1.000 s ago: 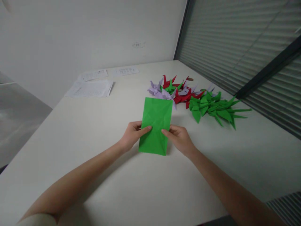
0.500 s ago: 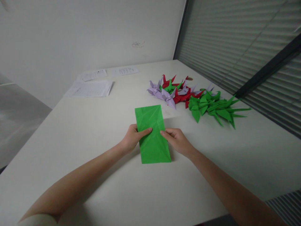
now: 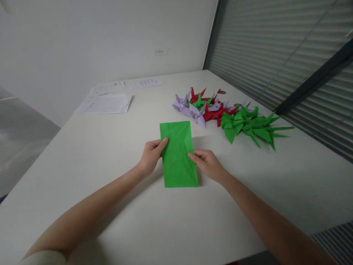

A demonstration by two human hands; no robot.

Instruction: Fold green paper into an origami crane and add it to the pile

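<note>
A green sheet of paper [image 3: 178,154], folded into a long rectangle with crease lines, lies flat on the white table [image 3: 110,176] in front of me. My left hand [image 3: 151,156] grips its left edge, thumb on top near the upper part. My right hand [image 3: 207,163] pinches its right edge at about mid-height. Both hands are closed on the sheet.
Behind the sheet lies a cluster of folded paper cranes: lilac [image 3: 190,108], red [image 3: 211,112] and green [image 3: 250,125]. Printed white papers [image 3: 106,103] lie at the back left. A window with blinds [image 3: 289,55] runs along the table's right side.
The sheet was tilted up off the table and has been laid flat. My left thumb has slid from the sheet's middle up along its left edge.
</note>
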